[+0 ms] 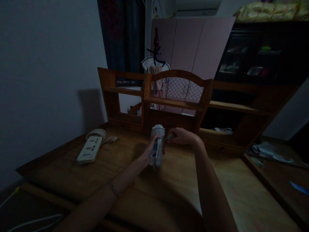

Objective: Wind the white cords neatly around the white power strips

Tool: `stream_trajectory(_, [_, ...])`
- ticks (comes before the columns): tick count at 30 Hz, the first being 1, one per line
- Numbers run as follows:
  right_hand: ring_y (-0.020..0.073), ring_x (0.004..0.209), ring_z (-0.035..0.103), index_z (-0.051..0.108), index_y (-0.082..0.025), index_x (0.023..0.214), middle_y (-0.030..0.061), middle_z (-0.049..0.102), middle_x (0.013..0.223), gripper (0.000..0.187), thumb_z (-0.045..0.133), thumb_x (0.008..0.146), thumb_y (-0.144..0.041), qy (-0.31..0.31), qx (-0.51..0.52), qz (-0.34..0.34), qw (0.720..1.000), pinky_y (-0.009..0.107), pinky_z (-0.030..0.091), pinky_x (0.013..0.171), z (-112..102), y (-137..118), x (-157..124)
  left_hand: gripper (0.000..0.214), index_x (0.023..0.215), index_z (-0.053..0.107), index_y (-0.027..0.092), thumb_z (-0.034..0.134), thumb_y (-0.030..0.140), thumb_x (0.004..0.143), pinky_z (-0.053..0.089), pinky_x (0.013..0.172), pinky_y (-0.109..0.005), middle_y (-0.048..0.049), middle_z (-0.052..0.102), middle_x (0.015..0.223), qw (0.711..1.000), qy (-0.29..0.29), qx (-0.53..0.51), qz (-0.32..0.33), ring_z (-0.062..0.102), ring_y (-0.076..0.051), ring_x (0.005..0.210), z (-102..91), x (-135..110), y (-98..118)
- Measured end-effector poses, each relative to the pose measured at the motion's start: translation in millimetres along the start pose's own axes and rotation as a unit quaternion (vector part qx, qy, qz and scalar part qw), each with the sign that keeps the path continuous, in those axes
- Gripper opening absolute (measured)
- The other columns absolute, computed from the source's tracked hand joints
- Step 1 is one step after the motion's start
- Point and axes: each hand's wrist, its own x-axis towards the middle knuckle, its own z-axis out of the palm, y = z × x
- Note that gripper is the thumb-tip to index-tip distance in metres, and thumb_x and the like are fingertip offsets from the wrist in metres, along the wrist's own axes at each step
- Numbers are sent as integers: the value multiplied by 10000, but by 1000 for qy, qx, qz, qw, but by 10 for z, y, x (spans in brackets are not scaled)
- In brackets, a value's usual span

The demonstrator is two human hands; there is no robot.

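Note:
My left hand (pixel 149 151) is wrapped round a white, ribbed cylinder-shaped device (pixel 157 145) and holds it upright above the wooden desk (pixel 135 180). My right hand (pixel 182 136) is closed in a pinch just right of the device's upper part, gripping a small dark piece (pixel 169 136) that I cannot make out. The room is dim, so finer detail on the device is lost.
A white power strip (pixel 89 149) with a coiled cord lies on the desk's left side. A wooden shelf unit (pixel 173 100) runs along the back of the desk. Papers (pixel 267 150) lie on a lower surface to the right. A pink wardrobe stands behind.

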Motion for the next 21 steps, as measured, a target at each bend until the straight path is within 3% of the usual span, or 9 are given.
stream_trajectory(4, [122,604,609,654,-157,966,18,679,742,229,671,758,-254,36,-12,-2,999,187,393,507,-27,-12,-14,591,770,622,139,510,719,751,462,450,-243,-54,652,590,1000,-15,-11,6,600,-150,467,14,-46,50])
stream_trajectory(10, [144,657,623,651,-159,982,30,693,789,280,701,736,-283,42,-43,-5,998,203,400,539,-66,-101,-75,573,853,642,146,524,699,759,472,443,-248,-47,663,611,999,-18,-37,8,620,-159,484,-12,44,-6])
stream_trajectory(13, [170,721,634,657,-152,960,60,698,853,286,713,711,-281,60,-109,-26,992,213,390,551,9,-257,-65,556,870,643,139,550,676,760,493,461,-258,-60,678,661,998,-26,-62,4,634,-164,514,-63,110,-36])
stream_trajectory(17, [211,785,652,656,-119,943,121,697,908,216,636,745,-204,90,-199,-36,975,237,386,576,156,-502,-16,475,943,649,140,598,586,788,509,506,-239,-48,690,698,995,-11,-88,54,646,-149,540,-117,140,-33])
stream_trajectory(21, [244,840,655,663,-112,932,152,693,947,215,618,735,-185,97,-222,-26,970,252,395,606,211,-550,28,442,975,655,153,627,552,786,514,526,-237,-34,698,713,993,-10,-97,70,647,-143,544,-119,131,-24])
